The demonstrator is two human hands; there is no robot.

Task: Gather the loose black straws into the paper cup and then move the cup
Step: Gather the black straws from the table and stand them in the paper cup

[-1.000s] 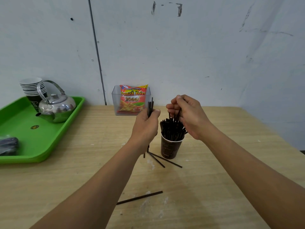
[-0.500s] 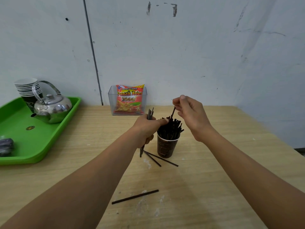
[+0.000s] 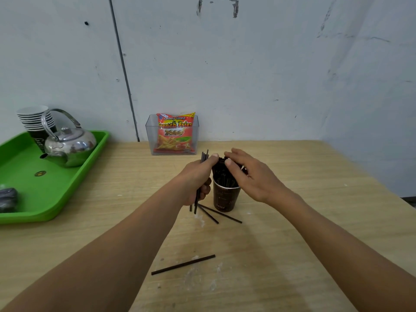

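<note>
A dark brown paper cup (image 3: 225, 198) marked "latte" stands mid-table, packed with black straws (image 3: 221, 176). My left hand (image 3: 195, 179) is just left of the cup, closed around a small upright bundle of black straws (image 3: 203, 156). My right hand (image 3: 249, 174) lies flat over the straw tops in the cup, fingers spread, holding nothing that I can see. Two loose straws (image 3: 219, 214) lie crossed at the cup's base. Another loose straw (image 3: 182, 264) lies nearer to me on the wooden table (image 3: 315, 199).
A green tray (image 3: 45, 192) at the left carries a steel kettle (image 3: 69, 146), a stack of paper cups (image 3: 33, 120) and a dark object (image 3: 7, 199). A clear box with a snack bag (image 3: 174, 134) stands against the wall behind the cup.
My right hand let a straw drop into the cup and lowered flat onto the straw tops. My left hand has kept its bundle beside the cup.
</note>
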